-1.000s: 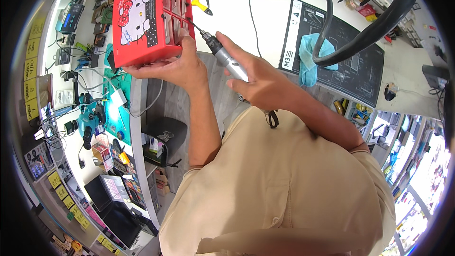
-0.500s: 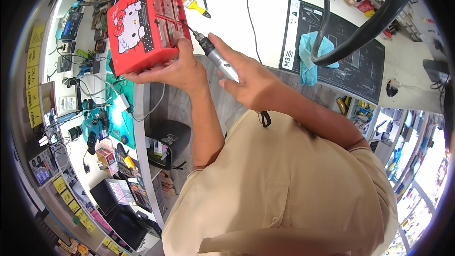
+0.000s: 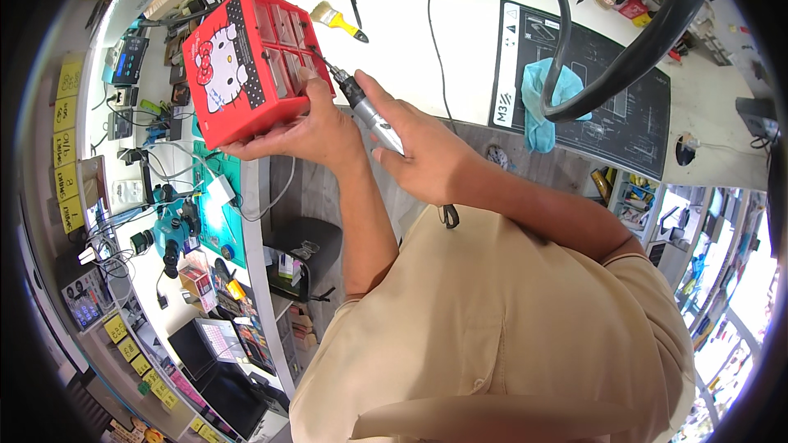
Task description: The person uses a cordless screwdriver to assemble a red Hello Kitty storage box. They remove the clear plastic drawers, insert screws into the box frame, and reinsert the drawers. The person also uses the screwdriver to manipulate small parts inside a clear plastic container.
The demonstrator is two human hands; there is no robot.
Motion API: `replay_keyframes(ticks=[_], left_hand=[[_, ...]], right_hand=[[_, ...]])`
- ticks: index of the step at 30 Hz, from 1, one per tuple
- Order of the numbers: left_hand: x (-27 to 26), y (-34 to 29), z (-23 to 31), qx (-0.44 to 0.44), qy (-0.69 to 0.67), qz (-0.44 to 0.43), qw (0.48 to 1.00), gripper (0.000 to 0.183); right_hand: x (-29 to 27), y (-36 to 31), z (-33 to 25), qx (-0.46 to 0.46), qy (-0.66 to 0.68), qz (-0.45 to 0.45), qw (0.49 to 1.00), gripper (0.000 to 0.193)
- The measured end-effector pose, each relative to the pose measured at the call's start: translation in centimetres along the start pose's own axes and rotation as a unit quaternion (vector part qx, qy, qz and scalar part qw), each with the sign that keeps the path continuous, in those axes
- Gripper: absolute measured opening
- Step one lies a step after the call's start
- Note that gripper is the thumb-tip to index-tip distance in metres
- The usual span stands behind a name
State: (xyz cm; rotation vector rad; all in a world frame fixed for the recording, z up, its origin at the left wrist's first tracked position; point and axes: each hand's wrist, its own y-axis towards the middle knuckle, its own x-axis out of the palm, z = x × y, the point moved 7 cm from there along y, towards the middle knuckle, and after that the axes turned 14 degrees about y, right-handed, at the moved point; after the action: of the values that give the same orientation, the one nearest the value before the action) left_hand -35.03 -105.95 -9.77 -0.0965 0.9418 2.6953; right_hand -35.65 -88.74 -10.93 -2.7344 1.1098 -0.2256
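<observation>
A small red drawer box (image 3: 256, 107) with a cartoon cat face on its side and several clear drawers is held tilted above the left end of the bench. My left hand (image 3: 316, 135) grips it from below, with the thumb up against the drawer front. In my right hand (image 3: 431, 152) is a silver and black rotary tool (image 3: 379, 121), fingers wrapped round its body. Its thin bit points at the drawer front nearest my right hand. Whether the bit touches the plastic, I cannot tell.
Behind the box, a yellow-handled paintbrush (image 3: 341, 21) and a black pen (image 3: 355, 8) lie on the white bench (image 3: 402, 41). A black work mat (image 3: 611, 107) with a teal cloth (image 3: 538, 107) is at right, under a thick black curved arm (image 3: 648, 57). A teal microscope (image 3: 172, 230) stands left.
The whole view has shifted a little, so the box and both hands sit slightly lower in it. Both grips are the same, and the bit remains at the drawers.
</observation>
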Motion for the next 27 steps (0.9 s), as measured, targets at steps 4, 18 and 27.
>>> replay_keyframes(ticks=[4,18,27], left_hand=[[-0.04,0.14,-0.22,0.003,-0.003,-0.005,1.0,0.119],[-0.1,0.41,-0.08,-0.012,-0.014,0.0,1.0,0.121],[-0.18,0.61,0.1,-0.008,-0.031,-0.005,0.999,0.117]], right_hand=[[0.1,0.14,-0.14,0.008,-0.001,0.001,1.0,0.089],[0.4,0.4,-0.05,0.011,-0.019,0.005,1.0,0.089],[0.47,0.47,-0.01,-0.002,-0.022,0.014,1.0,0.089]])
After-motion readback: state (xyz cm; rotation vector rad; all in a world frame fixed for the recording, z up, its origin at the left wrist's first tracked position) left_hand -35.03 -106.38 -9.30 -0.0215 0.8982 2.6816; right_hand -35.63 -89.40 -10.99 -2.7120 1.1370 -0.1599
